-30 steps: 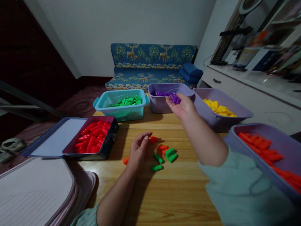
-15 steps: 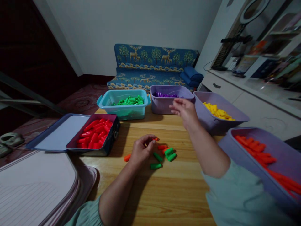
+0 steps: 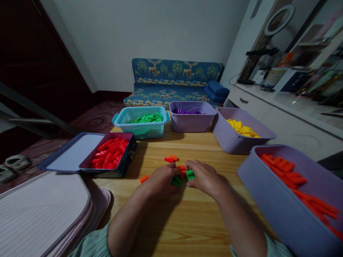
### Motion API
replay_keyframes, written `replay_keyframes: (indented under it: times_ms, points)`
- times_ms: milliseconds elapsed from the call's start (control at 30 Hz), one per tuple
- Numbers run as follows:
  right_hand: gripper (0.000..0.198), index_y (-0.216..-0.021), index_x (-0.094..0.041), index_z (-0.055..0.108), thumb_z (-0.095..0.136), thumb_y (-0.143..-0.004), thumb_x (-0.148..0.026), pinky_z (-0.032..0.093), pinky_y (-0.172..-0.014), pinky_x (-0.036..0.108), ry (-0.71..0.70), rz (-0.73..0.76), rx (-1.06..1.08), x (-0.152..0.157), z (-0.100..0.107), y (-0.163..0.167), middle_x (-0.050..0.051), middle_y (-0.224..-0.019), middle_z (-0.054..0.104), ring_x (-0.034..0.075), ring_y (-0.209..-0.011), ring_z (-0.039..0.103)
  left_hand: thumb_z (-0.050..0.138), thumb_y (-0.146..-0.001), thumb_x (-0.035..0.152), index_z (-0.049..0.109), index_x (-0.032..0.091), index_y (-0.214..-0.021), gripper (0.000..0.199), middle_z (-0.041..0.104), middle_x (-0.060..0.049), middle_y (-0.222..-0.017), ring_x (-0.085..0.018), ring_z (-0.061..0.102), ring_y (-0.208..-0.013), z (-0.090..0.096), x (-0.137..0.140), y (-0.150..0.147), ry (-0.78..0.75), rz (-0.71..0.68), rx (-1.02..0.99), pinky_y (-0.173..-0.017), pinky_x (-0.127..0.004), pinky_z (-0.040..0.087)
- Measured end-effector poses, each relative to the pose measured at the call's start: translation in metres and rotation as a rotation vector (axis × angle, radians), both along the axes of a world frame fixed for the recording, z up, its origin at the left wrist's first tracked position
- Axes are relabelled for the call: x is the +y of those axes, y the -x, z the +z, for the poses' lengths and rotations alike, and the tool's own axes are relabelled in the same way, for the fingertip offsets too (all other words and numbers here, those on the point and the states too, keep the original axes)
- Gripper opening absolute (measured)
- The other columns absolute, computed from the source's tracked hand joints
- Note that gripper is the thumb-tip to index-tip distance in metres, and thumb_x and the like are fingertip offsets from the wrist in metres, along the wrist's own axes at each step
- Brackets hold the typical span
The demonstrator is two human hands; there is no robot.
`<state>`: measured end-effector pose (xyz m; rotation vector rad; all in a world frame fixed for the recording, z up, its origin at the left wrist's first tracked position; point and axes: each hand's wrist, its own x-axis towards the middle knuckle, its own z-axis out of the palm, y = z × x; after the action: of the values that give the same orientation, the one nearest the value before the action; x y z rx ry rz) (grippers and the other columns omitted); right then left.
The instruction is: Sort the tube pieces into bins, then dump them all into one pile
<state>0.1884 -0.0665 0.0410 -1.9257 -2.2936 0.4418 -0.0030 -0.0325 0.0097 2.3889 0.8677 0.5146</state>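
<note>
On the wooden table, my left hand (image 3: 163,181) curls its fingers over small green plastic pieces (image 3: 176,181), partly covering them. My right hand (image 3: 205,177) is close by on the right, thumb and fingers around more short green pegs (image 3: 190,174). Between and behind the hands lie orange pieces (image 3: 181,168), partly hidden by fingers. A red piece (image 3: 169,160) and an orange piece (image 3: 173,157) rest just beyond my left hand. Another orange piece (image 3: 145,179) sticks out to the left of that hand.
A blue tin (image 3: 131,151) of red pieces stands left. Behind are a turquoise basket (image 3: 144,132) with green pieces and a purple bin (image 3: 191,123) with purple ones. At right are bins with yellow (image 3: 227,139) and orange pieces (image 3: 268,192). Folded boards (image 3: 45,210) lean front left.
My right hand has come down from beside the purple bin to the green pieces. My left hand has lowered onto green pieces. A red and an orange piece now show beyond it.
</note>
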Motion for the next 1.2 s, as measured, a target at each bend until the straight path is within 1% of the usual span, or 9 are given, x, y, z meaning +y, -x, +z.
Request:
replay_keyframes:
  times_ms: [167,267,333,400,500,633,733,933,1200]
  points:
    - [0.029,-0.092,-0.024,0.062,0.072,-0.065,-0.032,0.032,-0.062,0.028,-0.004,-0.045,-0.005,0.003,-0.002,-0.003,0.003,-0.087,0.069,0.022,-0.081,0.062,0.059,-0.065,0.011,0.070,0.020,-0.087,0.026,0.068,-0.005,-0.079,-0.019,0.059,-0.072,-0.004,0.005,0.000,0.092,0.023,-0.115,-0.065,-0.027,0.040]
    - [0.025,-0.087,-0.023,0.063,0.071,-0.066,-0.034,0.034,-0.059,0.027,-0.023,-0.149,0.109,0.009,-0.005,-0.006,0.002,-0.076,0.068,0.020,-0.071,0.061,0.065,-0.066,0.018,0.067,0.017,-0.081,0.015,0.065,-0.002,-0.072,-0.015,0.055,-0.065,-0.006,0.008,-0.002,0.326,0.136,-0.299,-0.060,-0.024,0.039]
    - [0.028,-0.091,-0.022,0.063,0.070,-0.067,-0.034,0.038,-0.059,0.027,-0.097,-0.213,0.350,0.014,-0.007,-0.003,0.002,-0.078,0.067,0.017,-0.068,0.059,0.069,-0.065,0.024,0.065,0.016,-0.079,0.017,0.061,0.000,-0.067,-0.011,0.050,-0.058,-0.005,0.010,-0.004,0.576,0.237,-0.491,-0.055,-0.022,0.036]
    - [0.035,-0.099,-0.022,0.061,0.069,-0.069,-0.037,0.044,-0.056,0.026,-0.143,-0.250,0.713,0.017,-0.010,0.003,0.002,-0.086,0.067,0.014,-0.063,0.058,0.073,-0.063,0.030,0.065,0.016,-0.080,0.023,0.056,0.002,-0.063,-0.008,0.044,-0.051,-0.002,0.011,-0.006,0.812,0.335,-0.666,-0.048,-0.020,0.030]
    - [0.043,-0.099,-0.020,0.060,0.071,-0.069,-0.048,0.051,-0.052,0.026,-0.042,-0.299,1.224,0.018,-0.013,0.018,0.002,-0.084,0.065,0.011,-0.055,0.057,0.072,-0.066,0.034,0.066,0.018,-0.085,0.026,0.058,0.000,-0.067,-0.009,0.046,-0.053,0.002,0.010,-0.008,1.086,0.371,-0.889,-0.042,-0.018,0.025]
    - [0.045,-0.088,-0.015,0.064,0.077,-0.062,-0.049,0.055,-0.054,0.026,0.085,-0.377,1.479,0.013,-0.015,0.035,0.001,-0.068,0.063,0.012,-0.056,0.061,0.064,-0.076,0.043,0.068,0.017,-0.089,0.029,0.062,-0.006,-0.076,-0.013,0.054,-0.065,0.000,0.007,-0.011,1.301,0.296,-1.064,-0.044,-0.018,0.033]
    - [0.044,-0.084,-0.015,0.065,0.079,-0.060,-0.049,0.056,-0.051,0.026,0.057,-0.410,1.485,0.012,-0.017,0.039,0.001,-0.068,0.065,0.012,-0.053,0.060,0.064,-0.077,0.051,0.068,0.018,-0.093,0.037,0.062,-0.006,-0.076,-0.014,0.056,-0.066,-0.004,0.005,-0.012,1.267,0.282,-1.034,-0.045,-0.018,0.034]
    - [0.041,-0.072,-0.017,0.062,0.081,-0.055,-0.049,0.051,-0.043,0.025,-0.043,-0.440,1.415,0.014,-0.021,0.037,0.001,-0.065,0.065,0.013,-0.048,0.059,0.084,-0.058,0.042,0.065,0.018,-0.092,0.046,0.061,-0.001,-0.072,-0.009,0.053,-0.054,-0.007,0.007,-0.013,0.989,0.419,-0.868,-0.045,-0.020,0.036]
    - [0.040,-0.077,-0.016,0.061,0.078,-0.062,-0.048,0.050,-0.046,0.023,-0.035,-0.401,1.402,0.012,-0.025,0.043,0.000,-0.059,0.063,0.012,-0.046,0.058,0.081,-0.061,0.042,0.069,0.013,-0.084,0.039,0.058,0.000,-0.061,-0.006,0.044,-0.047,-0.006,0.009,-0.011,0.913,0.442,-0.836,-0.041,-0.018,0.032]
